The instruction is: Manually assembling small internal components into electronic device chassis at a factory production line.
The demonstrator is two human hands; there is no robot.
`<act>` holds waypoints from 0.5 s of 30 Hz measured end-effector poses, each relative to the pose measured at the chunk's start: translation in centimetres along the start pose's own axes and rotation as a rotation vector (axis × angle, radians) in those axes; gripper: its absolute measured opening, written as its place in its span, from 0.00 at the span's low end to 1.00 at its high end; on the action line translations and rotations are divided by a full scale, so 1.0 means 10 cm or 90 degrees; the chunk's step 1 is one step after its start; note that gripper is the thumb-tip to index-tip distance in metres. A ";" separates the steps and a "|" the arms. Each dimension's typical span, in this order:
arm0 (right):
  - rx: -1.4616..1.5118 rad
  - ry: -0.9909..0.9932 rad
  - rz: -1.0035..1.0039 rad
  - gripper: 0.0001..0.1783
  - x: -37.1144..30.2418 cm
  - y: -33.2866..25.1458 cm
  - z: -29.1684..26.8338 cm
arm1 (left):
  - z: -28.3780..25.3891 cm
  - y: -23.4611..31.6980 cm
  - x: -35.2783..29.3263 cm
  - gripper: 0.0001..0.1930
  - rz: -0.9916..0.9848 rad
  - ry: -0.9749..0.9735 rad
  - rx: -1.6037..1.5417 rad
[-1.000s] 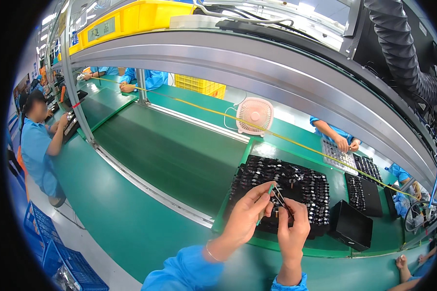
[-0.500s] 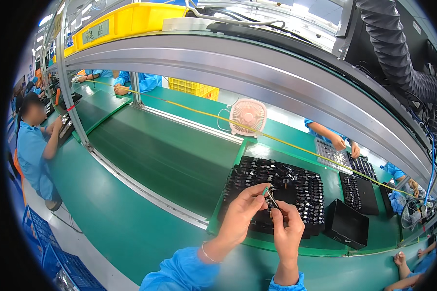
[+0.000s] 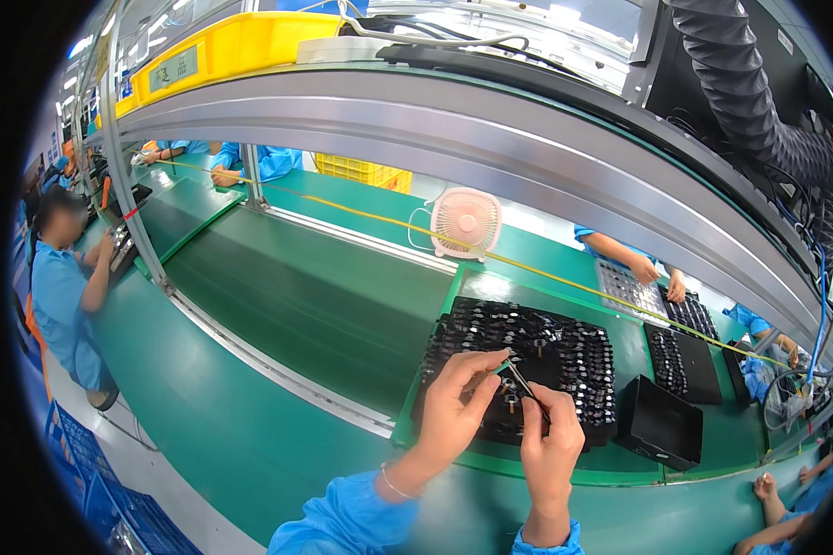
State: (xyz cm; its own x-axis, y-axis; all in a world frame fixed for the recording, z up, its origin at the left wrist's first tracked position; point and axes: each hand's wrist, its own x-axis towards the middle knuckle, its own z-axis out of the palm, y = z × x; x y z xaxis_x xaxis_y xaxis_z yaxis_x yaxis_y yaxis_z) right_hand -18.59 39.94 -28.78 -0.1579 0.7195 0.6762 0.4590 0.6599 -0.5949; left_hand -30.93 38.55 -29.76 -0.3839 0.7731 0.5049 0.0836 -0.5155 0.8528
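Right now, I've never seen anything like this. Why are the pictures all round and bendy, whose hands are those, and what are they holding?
There's no robot here: the two grips are a person's own bare hands. All the pictures come from one camera on that person's head, looking down. Its very wide lens bends straight lines.

The left grip holds a small piece with some green on it, too small to name. The right grip holds a thin tool, perhaps tweezers, pointing toward that piece.

Beneath them is a dark tray with rows of small, shiny black parts. To its right sits an open black box. Farther back stands a pink fan.
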 end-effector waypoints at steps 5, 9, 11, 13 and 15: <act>0.000 0.026 -0.020 0.10 0.00 0.05 0.01 | 0.01 0.01 -0.01 0.15 -0.035 0.012 -0.034; 0.013 0.031 -0.016 0.10 0.03 0.03 0.00 | 0.01 0.00 0.00 0.15 -0.062 0.010 -0.055; 0.040 0.032 0.011 0.10 0.04 0.02 0.00 | 0.01 0.00 0.01 0.13 -0.057 0.007 -0.064; 0.032 0.032 0.003 0.10 0.05 0.03 0.00 | -0.01 -0.03 0.01 0.12 -0.062 -0.010 -0.047; 0.024 0.031 -0.005 0.09 0.06 0.04 0.00 | -0.02 -0.04 0.01 0.12 -0.067 -0.027 -0.030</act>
State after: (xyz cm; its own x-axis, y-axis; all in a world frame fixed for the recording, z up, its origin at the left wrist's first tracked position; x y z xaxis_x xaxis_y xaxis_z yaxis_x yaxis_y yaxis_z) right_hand -18.50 40.66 -28.61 -0.1174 0.7039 0.7006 0.4250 0.6732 -0.6052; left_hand -31.18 38.72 -30.07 -0.3489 0.8384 0.4187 0.0004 -0.4466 0.8947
